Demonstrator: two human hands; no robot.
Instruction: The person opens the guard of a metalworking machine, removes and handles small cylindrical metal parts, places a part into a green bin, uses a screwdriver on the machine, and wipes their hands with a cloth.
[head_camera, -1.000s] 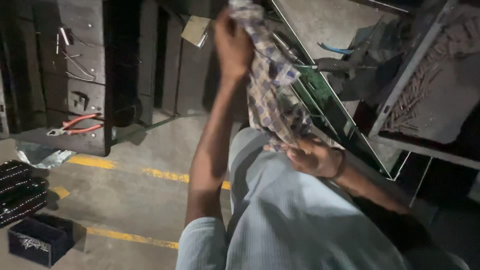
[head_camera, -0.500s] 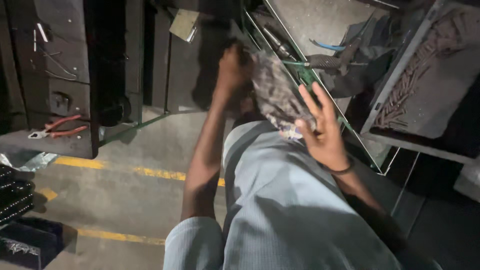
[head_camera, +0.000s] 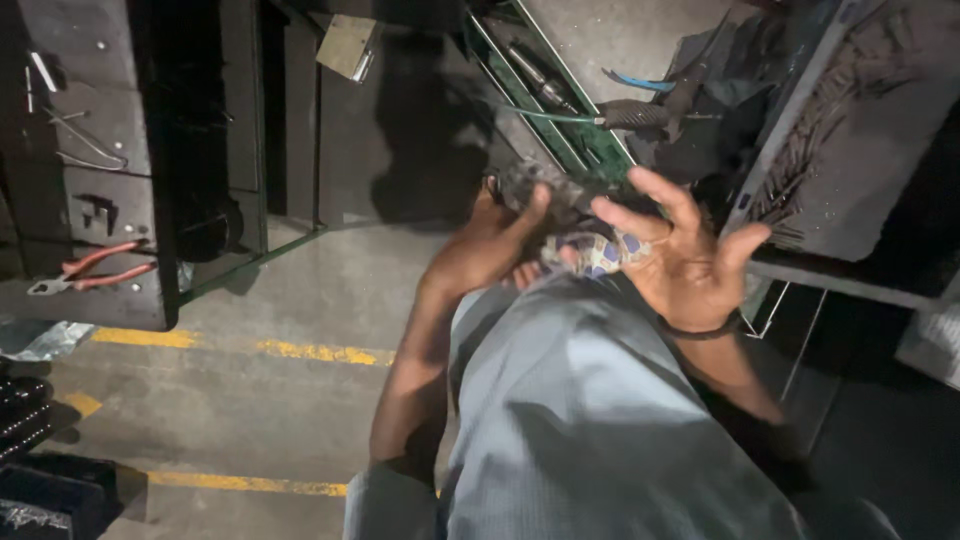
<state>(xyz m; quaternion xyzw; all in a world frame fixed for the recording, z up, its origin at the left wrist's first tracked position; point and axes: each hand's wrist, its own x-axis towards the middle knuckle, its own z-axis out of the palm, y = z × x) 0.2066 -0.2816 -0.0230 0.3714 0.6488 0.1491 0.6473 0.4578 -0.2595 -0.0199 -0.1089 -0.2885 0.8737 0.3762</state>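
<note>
A checked, patterned cloth (head_camera: 592, 250) is bunched into a small wad on my knee, which is in grey trousers (head_camera: 590, 410). My left hand (head_camera: 485, 250) grips the wad from the left, thumb raised over its top. On the right of the cloth, my right hand (head_camera: 685, 260) has its palm turned up and its fingers spread wide. The heel of that hand is next to the cloth, and a dark band circles the wrist.
Red-handled pliers (head_camera: 95, 268) lie on a dark metal shelf unit (head_camera: 100, 180) at left. A green tool tray (head_camera: 560, 110) with screwdrivers leans behind the hands. Grey slanted panels (head_camera: 850, 150) are at right. The concrete floor has yellow lines (head_camera: 300, 352), with black crates (head_camera: 40, 490) at the bottom left.
The cloth, held stretched high a second ago, has been gathered down into a wad at my knee. My left hand came down with it and my right hand opened.
</note>
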